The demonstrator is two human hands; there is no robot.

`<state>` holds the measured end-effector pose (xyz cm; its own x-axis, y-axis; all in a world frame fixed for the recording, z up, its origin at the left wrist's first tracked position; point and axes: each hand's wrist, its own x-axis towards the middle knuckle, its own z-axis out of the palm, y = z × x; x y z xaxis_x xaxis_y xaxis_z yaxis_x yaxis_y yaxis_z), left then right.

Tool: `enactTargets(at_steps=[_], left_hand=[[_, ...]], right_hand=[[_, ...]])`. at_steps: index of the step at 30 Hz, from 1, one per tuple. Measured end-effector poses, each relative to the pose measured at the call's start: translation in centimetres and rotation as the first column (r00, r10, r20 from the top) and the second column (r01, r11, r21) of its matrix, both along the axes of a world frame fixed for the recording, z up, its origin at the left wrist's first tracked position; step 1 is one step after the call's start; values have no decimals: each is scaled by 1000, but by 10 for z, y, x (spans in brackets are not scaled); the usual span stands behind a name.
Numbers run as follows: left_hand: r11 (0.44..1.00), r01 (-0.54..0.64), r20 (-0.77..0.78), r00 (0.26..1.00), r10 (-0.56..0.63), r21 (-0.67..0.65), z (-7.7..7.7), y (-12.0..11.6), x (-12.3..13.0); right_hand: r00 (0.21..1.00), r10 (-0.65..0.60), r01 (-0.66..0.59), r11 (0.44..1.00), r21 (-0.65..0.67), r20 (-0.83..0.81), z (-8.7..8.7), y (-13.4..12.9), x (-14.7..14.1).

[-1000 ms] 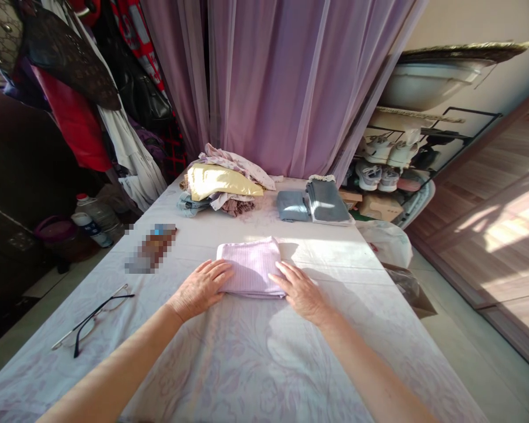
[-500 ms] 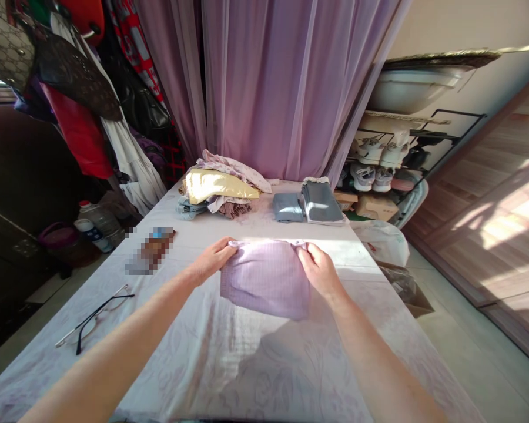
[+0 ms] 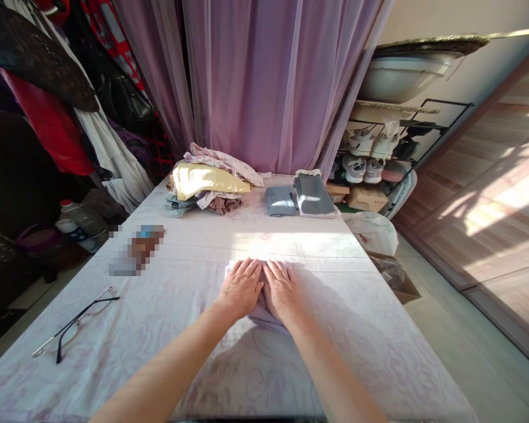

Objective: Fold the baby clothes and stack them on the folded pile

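Note:
A folded lilac garment point(image 3: 268, 318) lies flat on the cloth-covered table point(image 3: 194, 270); most of it is hidden beneath my hands, so its kind is unclear. My left hand point(image 3: 242, 286) rests palm down on its left part, fingers stretched toward the far edge. Right beside it, my right hand point(image 3: 282, 289) presses flat on the other part, fingers also straight. The two hands nearly touch at the thumbs. Neither one grips the fabric.
A heap of crumpled clothes point(image 3: 211, 182) sits at the table's far end. Right of it lie a small folded grey garment point(image 3: 280, 201) and a larger folded grey stack point(image 3: 312, 195). Eyeglasses point(image 3: 77, 320) and a blurred-out item point(image 3: 139, 249) are on the left. Shoes point(image 3: 364, 167) stand on a rack.
Both hands have let go of the garment's upper corners and moved together onto it, fingers flat. The garment now lies lower on the table and looks smaller. The view has shifted slightly.

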<state>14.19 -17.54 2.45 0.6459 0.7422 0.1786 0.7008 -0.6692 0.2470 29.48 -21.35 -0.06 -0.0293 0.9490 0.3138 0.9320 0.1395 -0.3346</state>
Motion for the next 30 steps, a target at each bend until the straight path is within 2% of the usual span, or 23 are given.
enactTargets(at_steps=[4, 9, 14, 17, 20, 23, 25, 30], left_hand=[[999, -45, -55, 997, 46, 11, -12, 1, -8], [995, -86, -18, 996, 86, -40, -15, 1, -22], [993, -55, 109, 992, 67, -108, -29, 7, -33], [993, -42, 238, 969, 66, -107, -42, 11, -42], [985, -149, 333, 927, 171, -90, -49, 12, -48], [945, -296, 335, 884, 325, -137, -46, 12, -49], [921, -351, 306, 870, 387, -168, -40, 12, -50], [923, -357, 265, 884, 384, -147, -28, 13, -56]], right_hand=[[996, -72, 73, 997, -10, 47, -16, -7, 0], [985, -151, 150, 988, 18, 83, -21, -20, 12], [962, -235, 245, 968, -56, 138, -24, -33, 27], [948, -297, 300, 954, -13, 110, -30, -39, 38], [914, -403, 401, 915, 46, 53, -36, -41, 46], [891, -454, 453, 891, 29, 23, -37, -39, 48], [891, -455, 455, 891, -11, 5, -35, -37, 48], [896, -441, 437, 897, -69, -52, -29, -30, 50]])
